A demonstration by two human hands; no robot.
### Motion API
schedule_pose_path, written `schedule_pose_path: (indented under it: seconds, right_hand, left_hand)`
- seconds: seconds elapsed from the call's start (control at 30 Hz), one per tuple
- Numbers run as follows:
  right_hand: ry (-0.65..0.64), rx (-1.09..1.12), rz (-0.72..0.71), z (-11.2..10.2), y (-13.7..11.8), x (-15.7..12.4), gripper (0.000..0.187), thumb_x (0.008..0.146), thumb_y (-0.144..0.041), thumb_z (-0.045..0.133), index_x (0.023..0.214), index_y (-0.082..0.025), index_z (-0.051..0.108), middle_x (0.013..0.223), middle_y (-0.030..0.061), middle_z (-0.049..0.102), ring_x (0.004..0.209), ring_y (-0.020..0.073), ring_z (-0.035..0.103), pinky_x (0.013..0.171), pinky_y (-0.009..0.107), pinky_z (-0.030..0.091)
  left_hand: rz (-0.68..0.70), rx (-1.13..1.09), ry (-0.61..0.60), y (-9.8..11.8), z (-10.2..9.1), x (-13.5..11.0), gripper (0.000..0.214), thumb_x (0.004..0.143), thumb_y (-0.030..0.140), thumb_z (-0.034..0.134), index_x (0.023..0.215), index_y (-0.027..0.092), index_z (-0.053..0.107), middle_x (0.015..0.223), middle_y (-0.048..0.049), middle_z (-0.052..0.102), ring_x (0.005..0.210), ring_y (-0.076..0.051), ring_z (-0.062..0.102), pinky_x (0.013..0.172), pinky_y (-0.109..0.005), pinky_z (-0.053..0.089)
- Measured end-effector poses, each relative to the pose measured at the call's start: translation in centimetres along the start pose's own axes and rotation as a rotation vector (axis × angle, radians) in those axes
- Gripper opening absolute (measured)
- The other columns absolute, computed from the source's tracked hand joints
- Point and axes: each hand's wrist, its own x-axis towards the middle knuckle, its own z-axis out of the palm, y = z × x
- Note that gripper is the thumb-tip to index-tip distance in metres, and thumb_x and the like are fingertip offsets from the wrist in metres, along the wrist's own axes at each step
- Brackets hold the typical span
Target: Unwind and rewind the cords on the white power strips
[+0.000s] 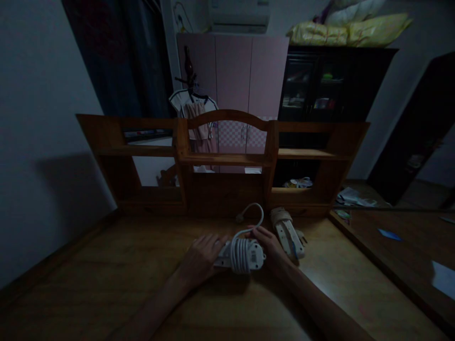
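Observation:
A white power strip (245, 255) lies on the wooden desk (106, 284), with its white cable wound round its middle. My left hand (201, 258) rests on the strip's left end, fingers curled over it. My right hand (270, 244) sits at its right end and pinches the loose cable (258, 220), which arcs up and back to a plug (241, 217) near the shelf unit.
A wooden hutch (227, 161) with open shelves stands along the desk's back edge. A pale wooden object (287, 232) lies just right of my right hand. Papers lie on a darker surface (401, 246) at the right. Pink wardrobe and dark cabinet stand behind.

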Motion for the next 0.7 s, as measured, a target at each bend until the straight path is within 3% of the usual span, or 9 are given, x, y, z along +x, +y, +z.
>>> schedule_pose_path:
  seconds: [0.1, 0.23, 0.3, 0.4, 0.5, 0.7]
  right_hand:
    - [0.034, 0.014, -0.064, -0.5, -0.1, 0.2, 0.027, 0.081, -0.039, 0.068, 0.101, -0.02, 0.068, 0.088, 0.0038, 0.066, 0.077, 0.0161, 0.06, 0.065, 0.025, 0.046]
    - [0.149, -0.06, -0.18, -0.9, -0.2, 0.4, 0.025, 0.081, -0.039, 0.068, 0.099, -0.022, 0.07, 0.099, 0.0033, 0.064, 0.098, 0.0194, 0.056, 0.088, 0.03, 0.044]
    - [0.218, -0.142, -0.241, -1.0, -0.3, 0.3, 0.025, 0.081, -0.04, 0.067, 0.099, -0.022, 0.071, 0.103, 0.0032, 0.064, 0.1, 0.0193, 0.055, 0.092, 0.03, 0.042]
    - [0.233, -0.22, -0.259, -0.9, -0.6, 0.1, 0.029, 0.082, -0.043, 0.066, 0.101, -0.022, 0.07, 0.093, 0.0026, 0.063, 0.09, 0.0183, 0.056, 0.087, 0.031, 0.045]
    - [0.188, -0.239, -0.188, -0.5, -0.6, -0.1, 0.036, 0.082, -0.048, 0.064, 0.105, -0.021, 0.068, 0.088, 0.0027, 0.063, 0.082, 0.0171, 0.057, 0.077, 0.029, 0.047]
    - [0.128, -0.241, -0.104, 0.1, 0.2, -0.2, 0.045, 0.077, -0.052, 0.068, 0.106, -0.017, 0.066, 0.086, 0.0059, 0.067, 0.065, 0.0137, 0.058, 0.063, 0.026, 0.046]
  left_hand:
    - [-0.045, 0.051, -0.052, -0.2, 0.2, -0.1, 0.069, 0.082, 0.055, 0.056, 0.138, 0.019, 0.038, 0.118, -0.0144, 0.055, 0.107, -0.031, 0.051, 0.092, -0.044, 0.04]
    - [-0.175, 0.085, -0.067, -0.9, 0.6, -0.2, 0.064, 0.08, 0.043, 0.061, 0.136, 0.018, 0.041, 0.118, -0.0134, 0.055, 0.106, -0.029, 0.052, 0.092, -0.042, 0.04]
    - [-0.247, 0.104, -0.058, -1.3, 0.6, -0.2, 0.065, 0.078, 0.039, 0.063, 0.135, 0.018, 0.041, 0.117, -0.0127, 0.056, 0.104, -0.028, 0.053, 0.091, -0.04, 0.041]
    - [-0.363, 0.128, -0.02, -1.7, 0.6, -0.3, 0.066, 0.077, 0.04, 0.064, 0.135, 0.018, 0.041, 0.114, -0.0124, 0.057, 0.102, -0.028, 0.054, 0.088, -0.039, 0.042]
    - [-0.495, 0.113, 0.039, -1.8, 0.6, -0.2, 0.072, 0.08, 0.043, 0.06, 0.141, 0.017, 0.034, 0.114, -0.0134, 0.057, 0.099, -0.029, 0.057, 0.083, -0.038, 0.044]
    - [-0.723, -0.115, 0.167, -1.8, 1.0, 0.3, 0.08, 0.082, 0.049, 0.057, 0.146, 0.02, 0.021, 0.126, -0.0163, 0.055, 0.102, -0.031, 0.061, 0.078, -0.038, 0.048]
